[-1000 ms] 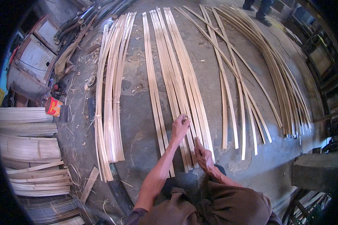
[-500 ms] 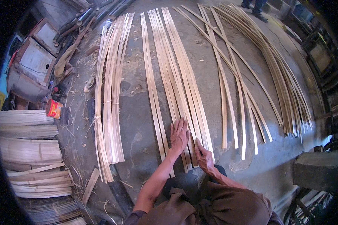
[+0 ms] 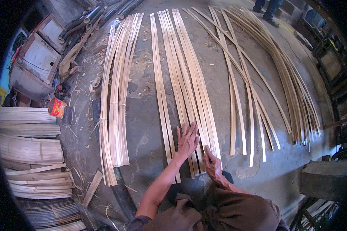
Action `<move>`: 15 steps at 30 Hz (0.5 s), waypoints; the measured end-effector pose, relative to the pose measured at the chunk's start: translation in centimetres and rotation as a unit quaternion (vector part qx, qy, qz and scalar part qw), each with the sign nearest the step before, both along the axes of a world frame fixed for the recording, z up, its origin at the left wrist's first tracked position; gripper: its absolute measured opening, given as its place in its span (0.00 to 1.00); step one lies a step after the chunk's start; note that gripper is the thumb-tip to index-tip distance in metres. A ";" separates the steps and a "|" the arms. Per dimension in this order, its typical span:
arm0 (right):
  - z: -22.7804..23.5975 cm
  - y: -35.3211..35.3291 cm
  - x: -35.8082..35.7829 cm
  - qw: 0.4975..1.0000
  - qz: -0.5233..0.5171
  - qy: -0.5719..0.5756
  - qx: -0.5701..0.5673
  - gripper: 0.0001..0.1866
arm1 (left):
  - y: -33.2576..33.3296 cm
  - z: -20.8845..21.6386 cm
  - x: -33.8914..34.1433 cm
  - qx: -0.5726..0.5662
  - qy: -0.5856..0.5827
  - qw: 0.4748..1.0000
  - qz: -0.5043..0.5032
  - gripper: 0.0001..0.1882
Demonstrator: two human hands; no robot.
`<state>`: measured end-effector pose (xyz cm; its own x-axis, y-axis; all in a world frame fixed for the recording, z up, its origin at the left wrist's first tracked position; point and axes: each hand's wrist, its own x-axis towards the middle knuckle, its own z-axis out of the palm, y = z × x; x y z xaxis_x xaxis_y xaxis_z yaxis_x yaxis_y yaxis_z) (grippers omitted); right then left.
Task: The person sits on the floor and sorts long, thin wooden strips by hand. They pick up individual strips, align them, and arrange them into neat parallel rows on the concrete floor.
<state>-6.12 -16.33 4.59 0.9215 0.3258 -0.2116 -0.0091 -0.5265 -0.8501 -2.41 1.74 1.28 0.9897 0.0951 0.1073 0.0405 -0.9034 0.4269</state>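
Long pale bamboo strips (image 3: 177,73) lie side by side on the floor in front of me, running away from my lap. My left hand (image 3: 187,142) rests flat across their near part, palm down, with its fingers spread. Close to its right, my right hand (image 3: 213,163) is closed at the near ends of the strips, thumb and fingers pressed together on a strip edge. Its lower fingers are partly hidden. A narrow pair of bamboo strips (image 3: 160,84) lies just left of this group, apart from it.
Tied bamboo bundles (image 3: 117,96) lie to the left. Crossed strips (image 3: 241,73) and a large strip pile (image 3: 285,73) lie to the right. Stacked slats (image 3: 29,148) and a red tin (image 3: 57,107) stand at far left. A person's legs (image 3: 266,9) show at the far right.
The view has shifted slightly. Both hands stay at the near part of the strips, with the left still flat and the right still closed.
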 end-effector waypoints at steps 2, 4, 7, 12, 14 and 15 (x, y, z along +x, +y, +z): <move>0.4 -0.1 0.1 1.000 0.013 -0.010 0.000 0.24 | 0.1 0.1 -0.2 -0.006 0.006 1.000 -0.001 0.32; 1.0 -0.1 0.3 0.998 0.024 -0.046 -0.020 0.24 | 0.2 0.1 -0.2 -0.004 0.013 1.000 -0.004 0.33; 1.9 -0.1 0.9 0.997 0.037 -0.050 -0.048 0.25 | 0.0 0.2 -0.1 -0.008 0.009 1.000 -0.009 0.35; 1.2 -0.5 0.7 0.997 0.035 -0.066 -0.024 0.24 | -0.2 0.2 0.0 -0.001 0.016 1.000 -0.019 0.37; 0.9 -0.1 0.6 0.998 0.007 -0.058 0.000 0.23 | -0.3 0.3 -0.1 -0.001 0.025 1.000 -0.015 0.37; 1.0 -0.1 0.5 0.999 0.010 -0.050 -0.003 0.22 | -0.3 0.3 0.0 0.024 0.031 0.999 -0.014 0.36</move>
<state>-5.60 -16.40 5.55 0.9317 0.3427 -0.1206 0.0861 -0.5307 -0.8432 -2.45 1.41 1.55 0.9968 0.0631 0.0496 0.0396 -0.9240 0.3804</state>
